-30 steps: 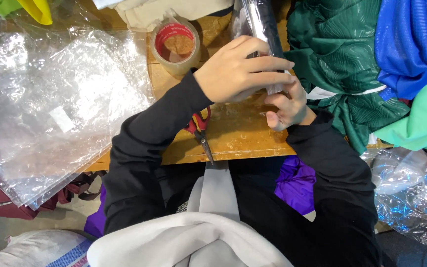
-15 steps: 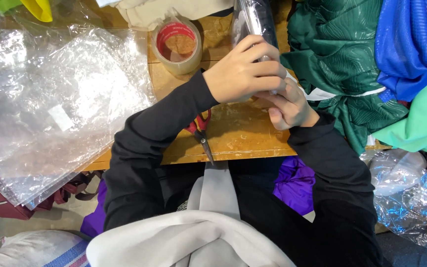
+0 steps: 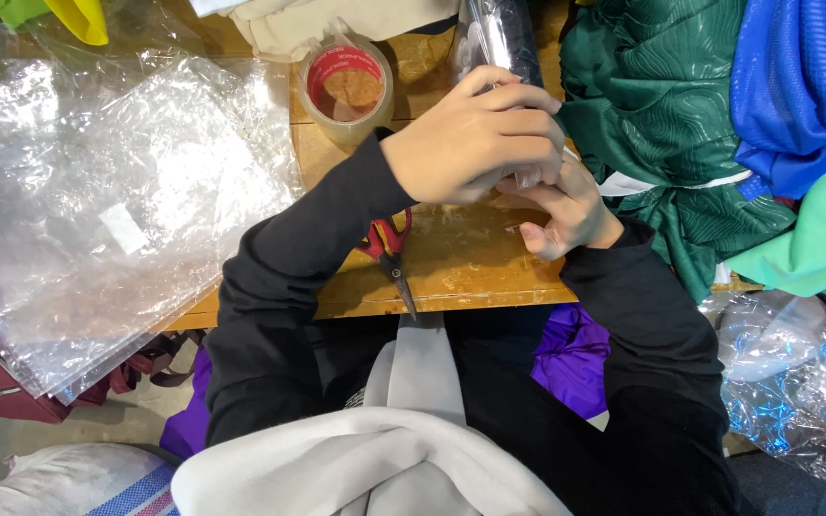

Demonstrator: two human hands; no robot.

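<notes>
Nearest the camera: grey hooded garment [image 3: 375, 468] and black sleeves [image 3: 279, 287] of the person, seated at the edge of the scuffed yellow wooden counter [image 3: 470, 268]. Red-handled scissors [image 3: 389, 250] lay at the counter's near edge, partly under the left forearm, blades pointing toward the person; neither hand touched them.

Progress, as judged from the layout: one dark folded garment in a clear plastic sleeve [image 3: 501, 38] was in hand, so the bagging of this piece looked done or nearly so. Its near end was hidden under the fingers, so whether it was sealed could not be told. The roll of clear packing tape with a red core [image 3: 346, 88] stood unused just beside the left hand. A stack of empty clear plastic bags [image 3: 97, 210] lay flat to the left, overhanging the counter, and unbagged green fabric [image 3: 662, 124] with blue fabric [image 3: 800, 76] was heaped to the right; much appeared left.

Hand pose: left hand [image 3: 475, 143] was palm down, fingers curled over and clenched on the near end of the bagged garment. Right hand [image 3: 566, 205] sat under it, touching the left, fingers curled upward, pinching the plastic's lower edge. The package extended away from both hands toward the counter's far edge, resting there.
</notes>
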